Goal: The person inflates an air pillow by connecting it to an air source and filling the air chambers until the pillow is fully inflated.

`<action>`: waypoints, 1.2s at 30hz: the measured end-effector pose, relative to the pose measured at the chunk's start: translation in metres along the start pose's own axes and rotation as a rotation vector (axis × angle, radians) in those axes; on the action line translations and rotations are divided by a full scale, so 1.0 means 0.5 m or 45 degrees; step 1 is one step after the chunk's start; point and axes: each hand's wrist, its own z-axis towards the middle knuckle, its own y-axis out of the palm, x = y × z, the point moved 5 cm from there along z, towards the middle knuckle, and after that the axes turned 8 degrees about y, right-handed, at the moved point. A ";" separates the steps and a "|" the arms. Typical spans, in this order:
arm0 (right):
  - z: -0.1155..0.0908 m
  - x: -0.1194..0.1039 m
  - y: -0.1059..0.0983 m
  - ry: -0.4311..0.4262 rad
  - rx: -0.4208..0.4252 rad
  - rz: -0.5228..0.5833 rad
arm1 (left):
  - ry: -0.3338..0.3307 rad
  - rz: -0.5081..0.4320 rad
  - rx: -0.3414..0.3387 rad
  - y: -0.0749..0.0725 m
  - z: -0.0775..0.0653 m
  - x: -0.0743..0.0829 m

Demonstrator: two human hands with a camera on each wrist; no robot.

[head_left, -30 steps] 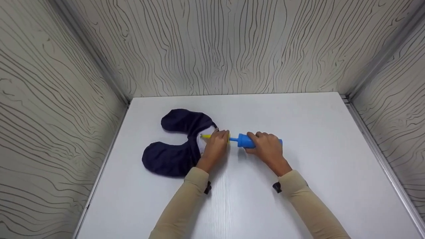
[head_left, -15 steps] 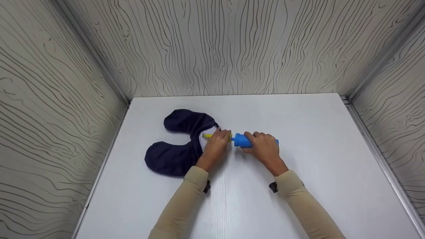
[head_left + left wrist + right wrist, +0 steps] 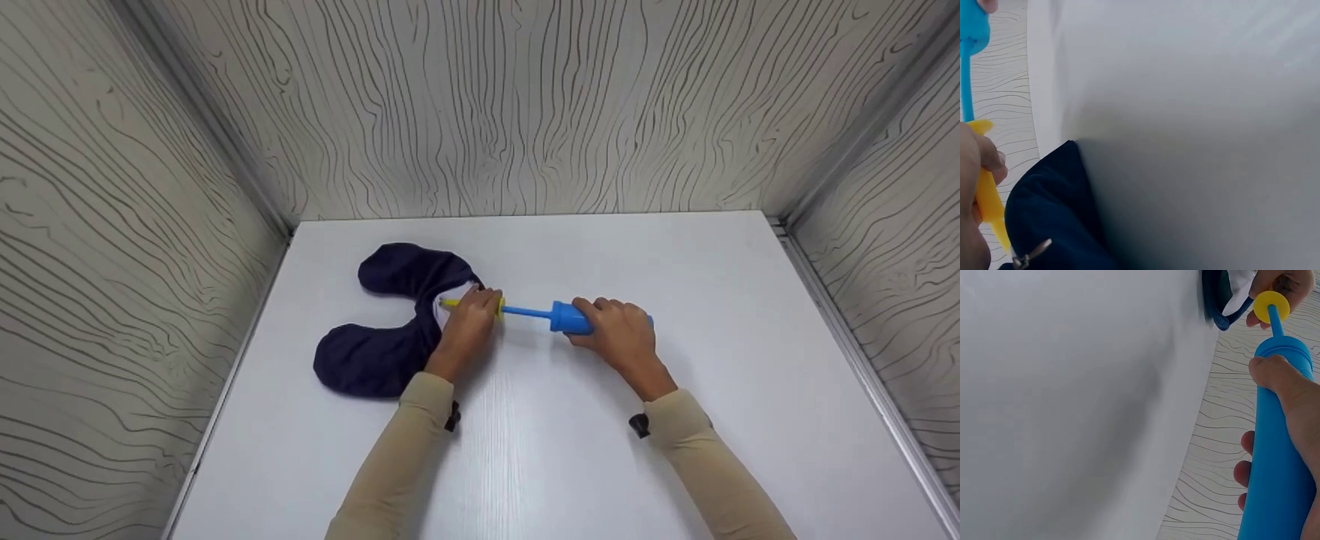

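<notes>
A dark navy U-shaped neck pillow (image 3: 367, 364) lies on the white table at left. White material (image 3: 454, 293) shows in an opening on its right side. My left hand (image 3: 470, 322) grips the yellow nozzle end (image 3: 987, 194) of a hand pump, with its tip at that opening. My right hand (image 3: 621, 337) is wrapped around the pump's blue barrel (image 3: 1275, 461), fingers on one side and thumb on top. Between both hands a long stretch of the thin blue rod (image 3: 527, 311) is exposed. A metal zip pull (image 3: 1032, 253) shows near the nozzle tip.
The white table (image 3: 540, 465) meets wood-patterned panels (image 3: 480, 112) at the back and both sides. Metal strips (image 3: 870, 375) run along its side edges.
The rod first shortened as the barrel moved toward my left hand, then lengthened as my right hand drew right. My left hand and the pillow have shifted slightly left.
</notes>
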 end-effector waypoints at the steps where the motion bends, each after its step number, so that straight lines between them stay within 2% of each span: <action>1: -0.001 0.002 0.001 0.003 -0.001 -0.005 | -0.013 -0.004 -0.008 0.000 0.000 0.001; 6: -0.004 -0.004 0.008 0.008 -0.024 -0.003 | -0.025 -0.024 -0.008 0.002 0.007 0.020; 12: 0.001 -0.038 0.023 0.000 -0.046 0.014 | -0.038 0.047 0.010 0.005 0.014 0.045; 15: 0.008 -0.055 0.030 -0.003 -0.029 0.021 | -0.043 0.070 0.004 0.003 0.018 0.054; 19: 0.020 -0.075 0.034 -0.014 0.003 0.029 | -0.009 0.109 0.011 -0.001 0.023 0.061; 26: 0.024 -0.082 0.040 -0.039 0.005 0.018 | 0.069 0.087 0.012 0.002 0.013 0.048; 36: 0.009 -0.033 0.029 0.021 -0.027 0.038 | 0.074 0.073 -0.091 -0.002 -0.005 0.010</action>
